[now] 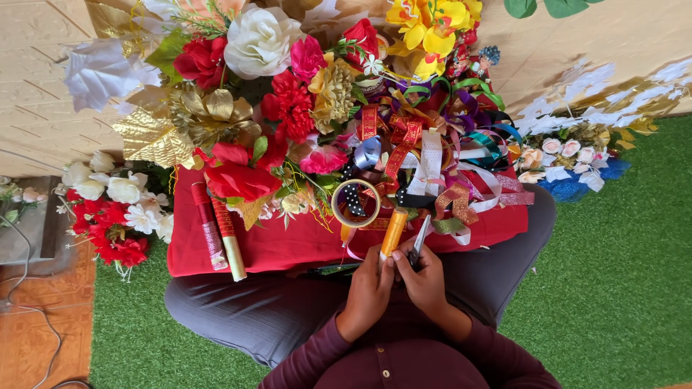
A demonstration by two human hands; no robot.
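While gripped by both hands: left hand (369,287) on orange tube (393,232), right hand (425,277) on scissors (419,240).

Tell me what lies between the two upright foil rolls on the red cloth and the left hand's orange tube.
In the head view, only bare red cloth lies between the foil rolls and the orange tube in the left hand; a tape ring sits just above that stretch.

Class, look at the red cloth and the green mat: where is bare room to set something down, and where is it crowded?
Free: red cloth between the rolls and left hand; green mat at right. Crowded: flowers, ribbons.
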